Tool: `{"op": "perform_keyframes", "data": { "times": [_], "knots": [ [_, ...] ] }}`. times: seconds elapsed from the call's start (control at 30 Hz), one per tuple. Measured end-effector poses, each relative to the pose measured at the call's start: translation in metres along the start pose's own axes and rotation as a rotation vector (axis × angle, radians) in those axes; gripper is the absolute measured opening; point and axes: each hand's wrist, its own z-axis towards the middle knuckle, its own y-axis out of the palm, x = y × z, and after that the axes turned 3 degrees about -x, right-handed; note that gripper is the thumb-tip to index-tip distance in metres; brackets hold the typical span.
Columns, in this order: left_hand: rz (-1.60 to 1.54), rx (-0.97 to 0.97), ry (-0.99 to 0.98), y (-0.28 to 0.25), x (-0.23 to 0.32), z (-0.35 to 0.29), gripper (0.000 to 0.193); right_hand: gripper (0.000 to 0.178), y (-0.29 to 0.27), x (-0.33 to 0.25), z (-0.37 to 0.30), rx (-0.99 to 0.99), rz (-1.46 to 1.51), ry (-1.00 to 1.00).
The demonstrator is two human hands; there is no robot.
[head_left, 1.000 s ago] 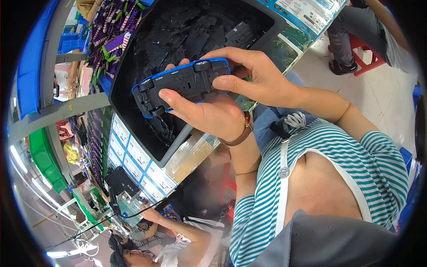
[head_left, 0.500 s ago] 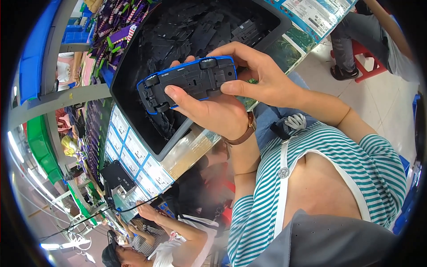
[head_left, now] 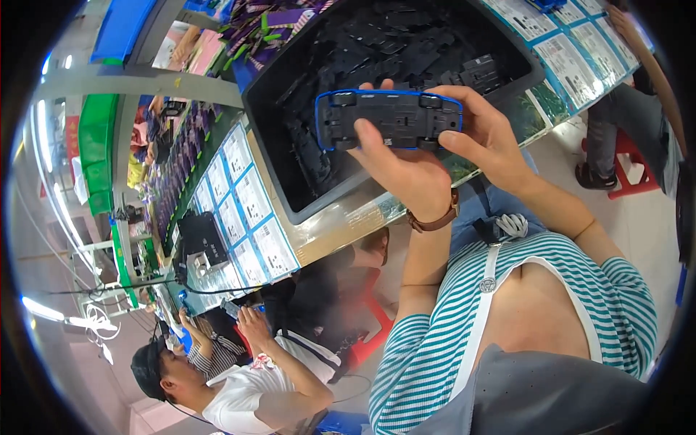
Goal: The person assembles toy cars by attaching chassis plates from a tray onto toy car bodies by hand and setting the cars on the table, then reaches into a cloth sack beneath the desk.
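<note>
Both hands hold a blue toy car upside down above a black bin. Its black underside and wheels face up, and only a thin rim of the blue body shows. My left hand, with a brown strap on the wrist, grips it from below. The left thumb lies across the chassis, and fingertips show past the far edge. At the right end of the car, my right hand has its thumb on the near corner and its fingers round the far side. The bin contains many black plastic parts.
Purple and green pieces are heaped beyond the bin. Printed sheets cover the table on the left, near a black box. A co-worker in a white shirt sits at lower left. Another person's leg and a red stool are at right.
The car has turned from a slant to nearly level, still held by both hands. The whole view has shifted, so the bin and hands appear farther right.
</note>
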Motion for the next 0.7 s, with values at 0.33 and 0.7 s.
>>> {"op": "perform_keyframes", "data": {
  "times": [0.33,0.7],
  "knots": [
    [0.192,0.037,0.037,-0.008,0.016,0.006,0.038,0.052,0.008,-0.001,-0.009,-0.054,-0.041,-0.09],
    [0.216,0.02,-0.017,-0.03,0.029,-0.015,0.028,0.054,0.029,0.0,-0.007,0.022,-0.012,-0.041]
  ]
}}
